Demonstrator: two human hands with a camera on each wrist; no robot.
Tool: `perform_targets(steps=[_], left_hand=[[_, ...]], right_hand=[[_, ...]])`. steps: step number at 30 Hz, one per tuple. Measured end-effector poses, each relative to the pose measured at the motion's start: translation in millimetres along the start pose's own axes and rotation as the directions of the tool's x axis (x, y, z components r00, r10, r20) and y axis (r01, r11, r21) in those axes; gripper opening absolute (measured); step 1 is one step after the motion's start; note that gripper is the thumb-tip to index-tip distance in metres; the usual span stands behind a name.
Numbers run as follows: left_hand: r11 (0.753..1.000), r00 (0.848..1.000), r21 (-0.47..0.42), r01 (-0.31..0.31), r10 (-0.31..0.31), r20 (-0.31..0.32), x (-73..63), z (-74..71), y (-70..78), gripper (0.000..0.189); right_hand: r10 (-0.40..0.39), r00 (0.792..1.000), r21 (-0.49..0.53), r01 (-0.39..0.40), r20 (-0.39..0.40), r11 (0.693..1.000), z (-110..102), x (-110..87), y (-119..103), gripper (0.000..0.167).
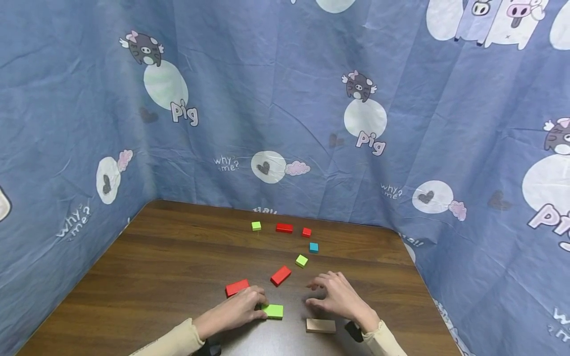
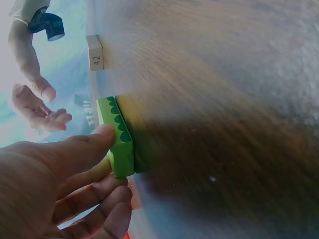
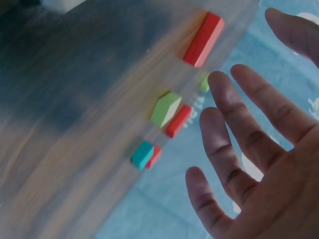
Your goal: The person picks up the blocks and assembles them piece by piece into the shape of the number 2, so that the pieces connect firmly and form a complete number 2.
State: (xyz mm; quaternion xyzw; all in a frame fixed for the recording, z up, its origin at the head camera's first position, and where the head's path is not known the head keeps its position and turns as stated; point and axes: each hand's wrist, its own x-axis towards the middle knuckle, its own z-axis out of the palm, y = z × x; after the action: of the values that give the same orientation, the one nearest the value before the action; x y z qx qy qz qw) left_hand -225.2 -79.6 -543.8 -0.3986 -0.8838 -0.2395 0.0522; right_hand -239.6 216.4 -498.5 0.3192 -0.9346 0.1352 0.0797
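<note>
Lime green block (image 1: 275, 311) is pinched between thumb and fingers of the left hand (image 1: 238, 307), low over the near part of the brown table (image 1: 156, 267); honestly can't tell if it's fully resting there. Right hand (image 1: 339, 297) hovers with fingers apart, just past a tan block (image 1: 320, 326) marked 42. One red block (image 1: 236, 287) sits right behind the left hand.

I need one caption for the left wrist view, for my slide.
Left hand pinching a green block; beyond it, a wood-coloured block marked 42 and the empty right hand.
</note>
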Motion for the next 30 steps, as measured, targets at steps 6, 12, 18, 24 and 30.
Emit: perform_targets(steps=[6,12,18,24,30], left_hand=[[1.0,1.0,-0.017,0.008,-0.008,0.004,-0.8,0.2,0.9,0.012],[0.998,0.999,-0.035,0.042,-0.041,0.029,0.2,-0.4,1.2,0.012],[0.998,0.998,-0.039,0.052,-0.05,0.038,1.7,-0.2,0.7,0.012],[0.999,0.999,-0.024,0.03,-0.029,0.025,2.1,-2.1,1.6,0.011],[1.0,1.0,-0.009,0.017,-0.016,0.015,1.8,-1.2,0.4,0.011]], right_hand=[[0.021,0.999,0.047,-0.023,0.045,0.999,-4.8,-9.7,8.0,0.036],[-0.026,0.993,0.109,0.013,0.119,0.994,-3.2,-20.1,14.8,0.036],[-0.077,0.987,0.105,0.063,0.138,0.992,-1.7,-29.8,17.0,0.043],[-0.09,0.976,0.161,0.058,0.199,0.985,-2.6,-34.7,16.9,0.04],[-0.06,0.959,0.245,-0.011,0.278,0.97,1.3,-35.2,15.4,0.031]])
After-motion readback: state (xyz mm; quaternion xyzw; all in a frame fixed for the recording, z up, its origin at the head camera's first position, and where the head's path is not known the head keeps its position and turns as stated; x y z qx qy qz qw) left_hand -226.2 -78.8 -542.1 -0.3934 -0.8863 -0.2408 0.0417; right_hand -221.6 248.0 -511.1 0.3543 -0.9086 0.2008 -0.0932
